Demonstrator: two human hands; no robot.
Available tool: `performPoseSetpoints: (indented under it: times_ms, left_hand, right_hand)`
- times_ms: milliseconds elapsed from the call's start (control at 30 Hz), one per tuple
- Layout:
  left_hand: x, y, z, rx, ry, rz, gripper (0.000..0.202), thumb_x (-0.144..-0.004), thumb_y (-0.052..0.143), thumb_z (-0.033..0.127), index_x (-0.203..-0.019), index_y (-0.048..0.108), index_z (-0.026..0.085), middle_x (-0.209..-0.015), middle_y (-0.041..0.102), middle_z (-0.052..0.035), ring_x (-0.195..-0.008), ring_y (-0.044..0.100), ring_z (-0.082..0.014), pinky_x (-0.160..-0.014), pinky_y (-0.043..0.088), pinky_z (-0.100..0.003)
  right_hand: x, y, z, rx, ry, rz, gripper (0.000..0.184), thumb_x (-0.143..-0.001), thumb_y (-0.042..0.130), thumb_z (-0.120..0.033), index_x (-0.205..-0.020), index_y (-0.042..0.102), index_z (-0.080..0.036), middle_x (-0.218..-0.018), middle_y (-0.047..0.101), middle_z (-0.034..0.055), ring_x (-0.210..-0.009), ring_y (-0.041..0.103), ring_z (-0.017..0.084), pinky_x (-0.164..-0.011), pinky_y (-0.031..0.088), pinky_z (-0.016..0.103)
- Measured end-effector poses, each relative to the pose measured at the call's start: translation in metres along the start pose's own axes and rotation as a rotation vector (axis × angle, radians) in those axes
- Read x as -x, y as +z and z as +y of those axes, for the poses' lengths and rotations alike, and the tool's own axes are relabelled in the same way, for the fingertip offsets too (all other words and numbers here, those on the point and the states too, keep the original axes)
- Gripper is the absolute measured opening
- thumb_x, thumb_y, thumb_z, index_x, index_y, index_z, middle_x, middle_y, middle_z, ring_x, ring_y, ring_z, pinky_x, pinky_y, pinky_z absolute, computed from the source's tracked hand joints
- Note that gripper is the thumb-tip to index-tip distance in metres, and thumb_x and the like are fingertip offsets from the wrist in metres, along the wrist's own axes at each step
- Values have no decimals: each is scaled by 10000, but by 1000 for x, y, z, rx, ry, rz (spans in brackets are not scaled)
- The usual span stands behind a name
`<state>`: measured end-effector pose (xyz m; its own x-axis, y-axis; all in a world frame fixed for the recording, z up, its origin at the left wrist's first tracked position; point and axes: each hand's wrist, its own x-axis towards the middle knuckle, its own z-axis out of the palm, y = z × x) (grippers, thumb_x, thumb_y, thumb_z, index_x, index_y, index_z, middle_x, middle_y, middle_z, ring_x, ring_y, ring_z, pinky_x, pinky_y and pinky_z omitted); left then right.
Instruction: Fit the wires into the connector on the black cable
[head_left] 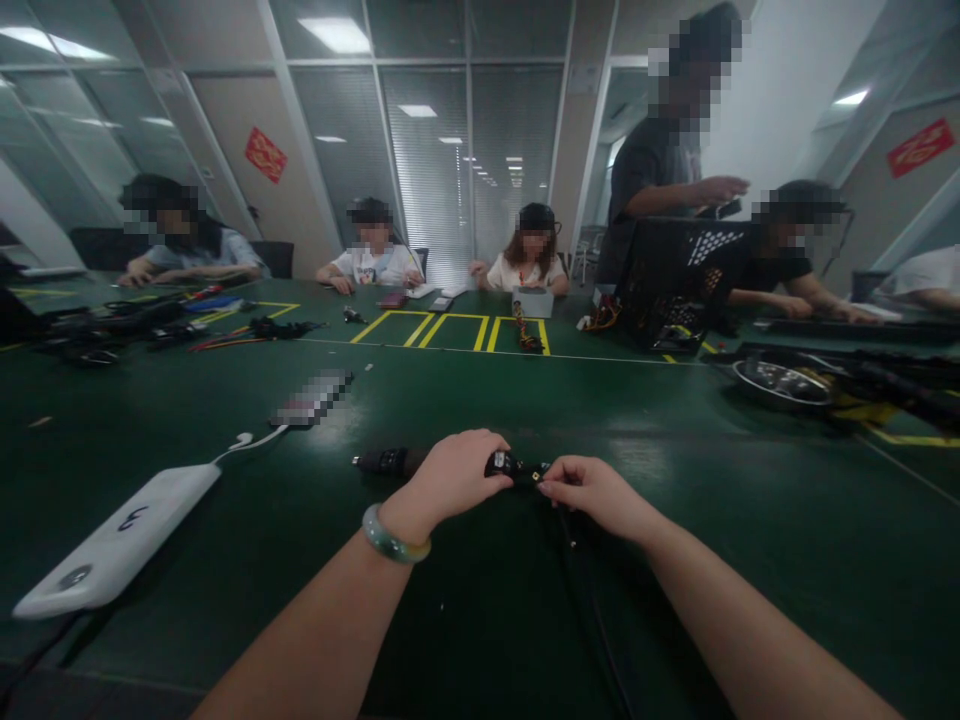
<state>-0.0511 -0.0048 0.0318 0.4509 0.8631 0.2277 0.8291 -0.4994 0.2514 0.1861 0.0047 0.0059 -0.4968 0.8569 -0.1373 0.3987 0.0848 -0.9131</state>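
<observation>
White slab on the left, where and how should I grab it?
Grip the white slab across its middle, probably left hand from above: it lies flat and is longer than wide, with a white cable at the far end and a black cord at the near end.

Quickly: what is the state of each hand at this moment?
Left hand: closed around the dark cylindrical device.
Right hand: closed in a pinch at the device's end, beside the black cable; what exactly it grips cannot be told.
</observation>
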Motion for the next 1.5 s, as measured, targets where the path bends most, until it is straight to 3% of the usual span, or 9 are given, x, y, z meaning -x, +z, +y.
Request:
performPoseSetpoints:
  times_ms: [200,400,600,900,1133,1233,1500]
  left_hand:
    - [2,-5,3,46,-19,-71,359,-740,667,429,-1014,544,232,-997,606,-15,-882,583,-195,-749,439,-299]
    - [8,-13,5,94,-35,-182,271,-808,580,369,-1047,514,259,-924,622,9,-783,590,-169,-662,417,-273]
    - [5,-5,5,102,35,-96,270,-783,645,307,-1013,520,242,-1004,601,-6,-900,569,-189,-753,433,-302]
    - [-2,2,3,62,132,14,280,-812,626,190,-1065,521,249,-1091,577,-13,-1018,528,-201,-893,406,-352]
    - [-2,2,-8,96,149,-46,308,-783,674,294,-1062,548,256,-1095,562,-14,-1004,532,-206,-892,404,-357]
    - [0,2,-3,91,132,-40,296,-795,654,379,-1038,557,242,-1065,563,-25,-972,532,-210,-871,408,-360]
    - [-3,10,14,-30,48,-30,213,-804,610,318,-990,586,218,-1025,549,-44,-973,511,-223,-856,401,-365]
  right_hand:
    - [1,-3,-1,-63,-47,-28,247,-810,643,-395,-851,615,-152,-767,617,7,-697,561,123,-644,439,232]
    - [3,-5,-4,-24,13,-96,254,-838,607,-401,-898,594,-155,-799,626,15,-673,569,119,-594,436,218]
    - [5,-6,-3,14,-10,-120,213,-866,576,-368,-918,590,-162,-848,629,23,-731,583,135,-655,468,245]
    - [4,0,-2,18,-15,-124,217,-871,561,-382,-910,581,-169,-811,613,12,-683,571,123,-620,464,229]
    - [7,-4,-9,250,58,-107,226,-883,527,-398,-935,620,-199,-787,643,3,-641,595,122,-579,449,223]
    - [8,-5,-10,306,65,-101,219,-877,534,-388,-927,638,-202,-795,664,7,-630,603,124,-566,440,224]
    - [8,-7,-12,431,15,-40,192,-871,542,-366,-919,661,-223,-816,685,8,-662,610,144,-564,422,233]
